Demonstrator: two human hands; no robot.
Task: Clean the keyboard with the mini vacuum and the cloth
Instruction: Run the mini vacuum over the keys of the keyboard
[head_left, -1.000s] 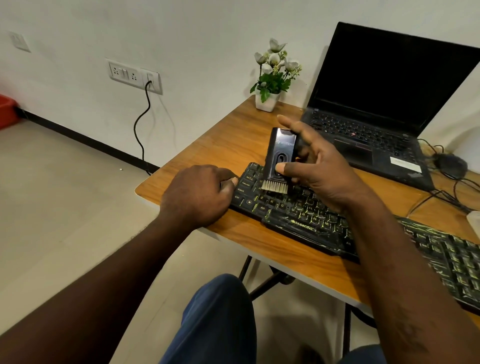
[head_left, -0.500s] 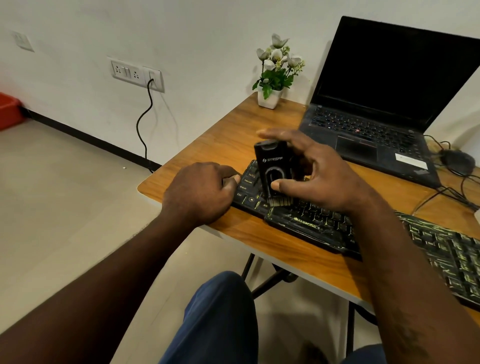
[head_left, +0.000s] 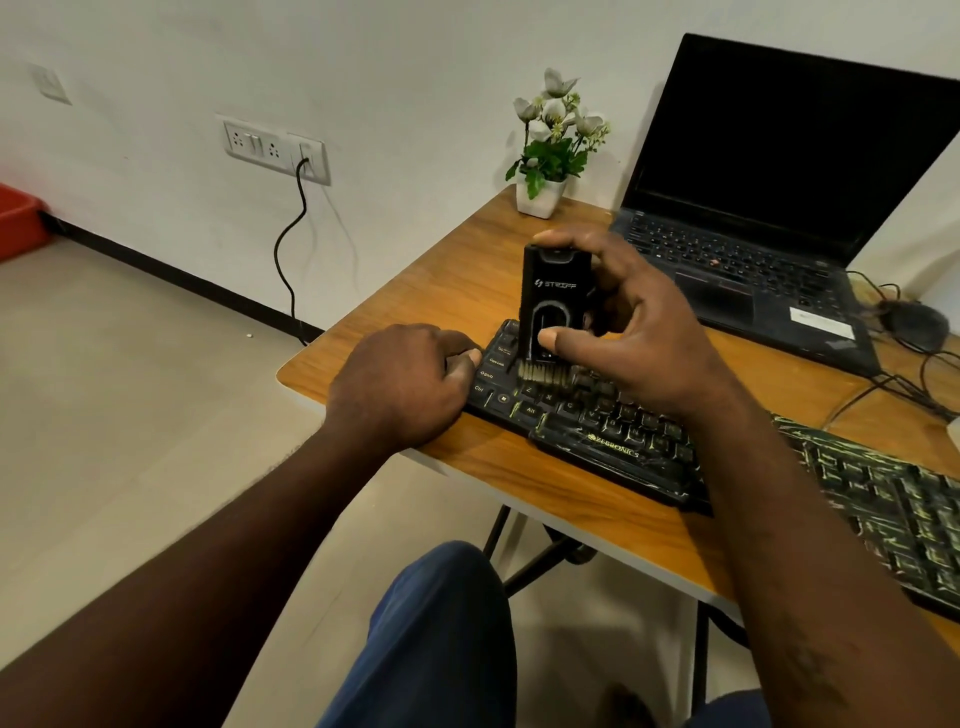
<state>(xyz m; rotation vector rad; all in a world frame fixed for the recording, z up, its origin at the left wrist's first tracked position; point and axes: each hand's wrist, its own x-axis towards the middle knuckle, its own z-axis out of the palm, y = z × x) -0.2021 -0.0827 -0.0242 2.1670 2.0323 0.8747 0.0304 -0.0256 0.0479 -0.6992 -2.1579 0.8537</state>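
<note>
A black keyboard (head_left: 613, 441) with green-lit keys lies along the front of the wooden table (head_left: 545, 483). My right hand (head_left: 639, 338) grips a black mini vacuum (head_left: 556, 301) upright, its pale brush tip pressed on the keys at the keyboard's left end. My left hand (head_left: 405, 384) is curled into a fist and rests on the table, its fingers holding the keyboard's left edge. No cloth is in view.
An open black laptop (head_left: 769, 208) stands at the back right, with a mouse (head_left: 914, 322) and cables beside it. A small white pot of flowers (head_left: 545, 150) sits by the wall. A wall socket (head_left: 275, 150) has a cable plugged in. My blue-clad knee (head_left: 441, 623) is below.
The mini vacuum has swung upright and shifted left along the keys to the keyboard's left end. My left hand has stayed on the keyboard's edge.
</note>
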